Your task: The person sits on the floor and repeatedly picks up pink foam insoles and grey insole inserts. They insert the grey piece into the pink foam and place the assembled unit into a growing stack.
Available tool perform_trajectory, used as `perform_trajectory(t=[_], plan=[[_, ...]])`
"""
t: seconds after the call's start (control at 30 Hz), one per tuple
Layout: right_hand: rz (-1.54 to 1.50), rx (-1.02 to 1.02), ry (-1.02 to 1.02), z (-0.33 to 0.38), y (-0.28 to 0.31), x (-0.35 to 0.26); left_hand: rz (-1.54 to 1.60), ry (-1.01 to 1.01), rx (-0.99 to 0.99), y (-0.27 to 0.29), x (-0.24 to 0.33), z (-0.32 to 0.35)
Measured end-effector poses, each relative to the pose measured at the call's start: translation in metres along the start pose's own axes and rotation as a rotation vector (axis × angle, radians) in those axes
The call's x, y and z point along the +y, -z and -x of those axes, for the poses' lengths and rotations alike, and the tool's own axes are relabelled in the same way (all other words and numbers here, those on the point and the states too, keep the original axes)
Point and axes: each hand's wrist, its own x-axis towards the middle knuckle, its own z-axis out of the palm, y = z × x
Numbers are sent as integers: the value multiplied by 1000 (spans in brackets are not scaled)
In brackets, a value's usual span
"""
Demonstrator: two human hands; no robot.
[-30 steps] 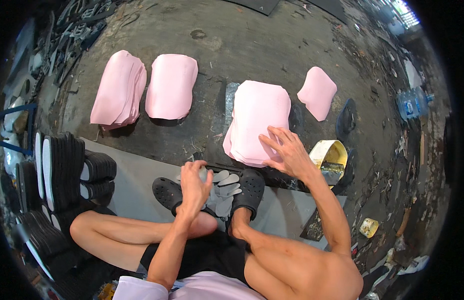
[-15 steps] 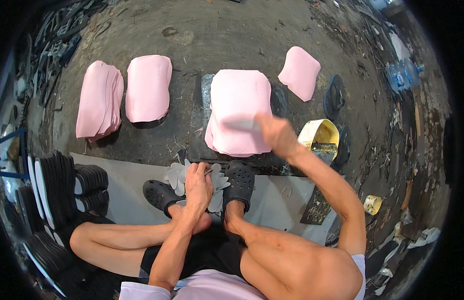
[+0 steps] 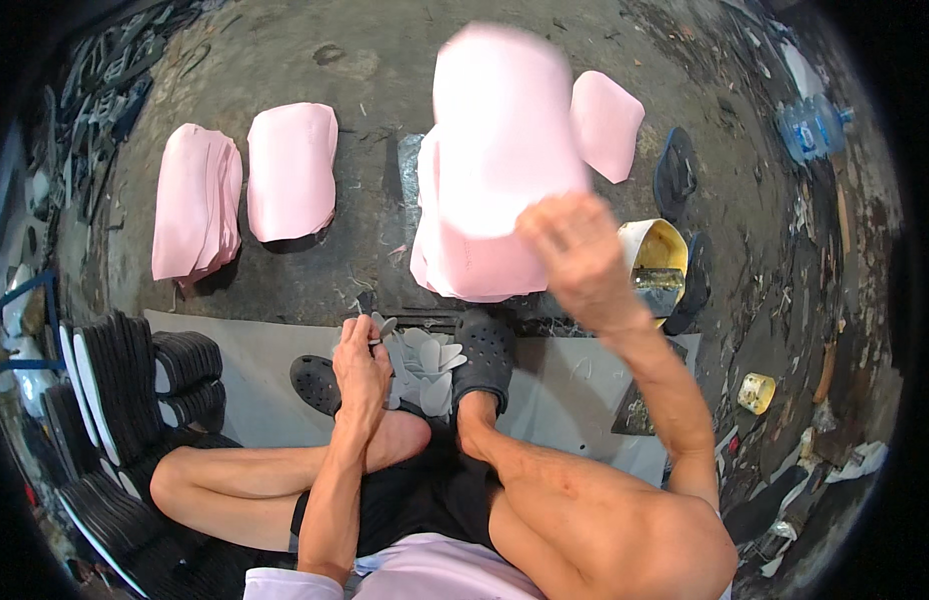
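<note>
My right hand (image 3: 585, 255) is closed on the near right corner of a pink sheet (image 3: 500, 130). That sheet is lifted and slants over a stack of like pink sheets (image 3: 485, 270); hand and sheet are partly smeared by motion. My left hand (image 3: 363, 368) hovers between my feet, its fingers pinched at a small grey oval piece (image 3: 386, 327). Beside it lies a heap of grey petal-shaped pieces (image 3: 435, 385), between the two black clogs (image 3: 485, 352).
Two more pink stacks (image 3: 197, 205) (image 3: 293, 172) stand at left, and another pink sheet (image 3: 607, 125) lies far right. A yellowish container (image 3: 657, 240) sits near dark sandals (image 3: 675, 175). Piled black soles (image 3: 110, 385) line my left. A plastic bottle (image 3: 813, 130) lies at far right.
My right hand was blurred over the stack; now it grips a pink sheet that has risen and swung away from me. My left hand has shifted slightly left, off the grey heap.
</note>
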Motion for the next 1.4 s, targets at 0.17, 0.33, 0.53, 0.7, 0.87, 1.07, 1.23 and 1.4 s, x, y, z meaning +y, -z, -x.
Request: perform_trajectory(t=[0.17,0.33,0.53,0.7,0.87,1.07,1.23,1.4], plan=[[-345,-121,-114,61,-83,-23,-35,129,-3,0,-3,0],[-363,-13,-53,22,-85,-3,32,-48,129,5,-17,-3],[-659,-228,-142,8,-72,-15,789,456,-221,18,12,-9],[-808,-250,-387,22,-46,-88,1068,374,-341,26,37,-2],[-1507,-420,-934,39,-72,-143,1015,316,-373,42,32,20],[-802,-481,-475,86,-83,-156,1001,364,77,70,3,17],[-433,-206,-260,19,-46,-82,861,428,149,74,-21,15],[-414,-138,84,14,-89,1,799,365,167,42,16,-13]])
